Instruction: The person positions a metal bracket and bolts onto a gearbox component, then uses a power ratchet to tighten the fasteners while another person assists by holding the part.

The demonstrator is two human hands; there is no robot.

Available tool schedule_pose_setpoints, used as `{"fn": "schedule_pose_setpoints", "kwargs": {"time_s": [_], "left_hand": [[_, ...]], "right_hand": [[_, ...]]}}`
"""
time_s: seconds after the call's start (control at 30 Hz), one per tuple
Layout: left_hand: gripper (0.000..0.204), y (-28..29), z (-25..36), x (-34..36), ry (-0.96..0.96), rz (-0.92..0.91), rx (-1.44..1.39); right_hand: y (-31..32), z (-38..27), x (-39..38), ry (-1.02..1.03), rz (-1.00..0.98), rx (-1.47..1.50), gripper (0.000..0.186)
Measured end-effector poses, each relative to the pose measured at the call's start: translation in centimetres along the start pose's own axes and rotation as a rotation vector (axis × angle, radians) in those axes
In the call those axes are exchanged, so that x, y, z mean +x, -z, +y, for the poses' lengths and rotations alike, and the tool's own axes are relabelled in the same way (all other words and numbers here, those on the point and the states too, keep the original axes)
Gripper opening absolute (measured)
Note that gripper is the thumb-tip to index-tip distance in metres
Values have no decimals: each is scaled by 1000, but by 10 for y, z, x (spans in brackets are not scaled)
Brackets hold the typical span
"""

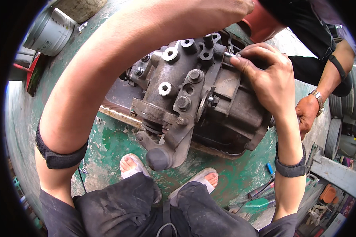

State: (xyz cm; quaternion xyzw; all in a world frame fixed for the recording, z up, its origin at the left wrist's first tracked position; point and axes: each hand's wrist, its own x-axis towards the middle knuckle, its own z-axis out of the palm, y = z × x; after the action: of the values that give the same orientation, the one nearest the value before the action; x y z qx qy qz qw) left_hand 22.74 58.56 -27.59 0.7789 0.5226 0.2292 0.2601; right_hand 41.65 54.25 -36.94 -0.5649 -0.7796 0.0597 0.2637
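Observation:
A greasy metal gearbox housing [245,114] with bolts, bushings and a lever assembly sits in a rusty-edged tray [118,116]. My left forearm sweeps across the upper left, and my left hand [241,8] reaches past the housing to the top edge of the view, its fingers mostly cut off. My right hand [269,75] is at the housing's upper right, thumb and fingers closed on a small silver bolt [228,55].
A co-worker's hand [306,112] touches the housing's right end; a red container [259,25] stands behind. Buckets [49,35] are at upper left, tyres [332,138] and a metal beam [336,173] at right. A blue-handled tool [269,168] lies on the green floor [110,138].

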Motion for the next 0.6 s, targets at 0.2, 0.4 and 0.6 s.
{"fn": "schedule_pose_setpoints", "kwargs": {"time_s": [0.2, 0.4, 0.6], "left_hand": [[36, -14, -3, -7, -81, 135, 43], [37, -7, -9, -4, -141, 30, -123], [52, -10, -25, -14, -152, 82, -102]], "right_hand": [[3, -1, 9, -387, -12, 49, 58], [-1, 13, 46, -503, -266, 395, 38], [15, -8, 52, -341, -302, 811, 35]]}}
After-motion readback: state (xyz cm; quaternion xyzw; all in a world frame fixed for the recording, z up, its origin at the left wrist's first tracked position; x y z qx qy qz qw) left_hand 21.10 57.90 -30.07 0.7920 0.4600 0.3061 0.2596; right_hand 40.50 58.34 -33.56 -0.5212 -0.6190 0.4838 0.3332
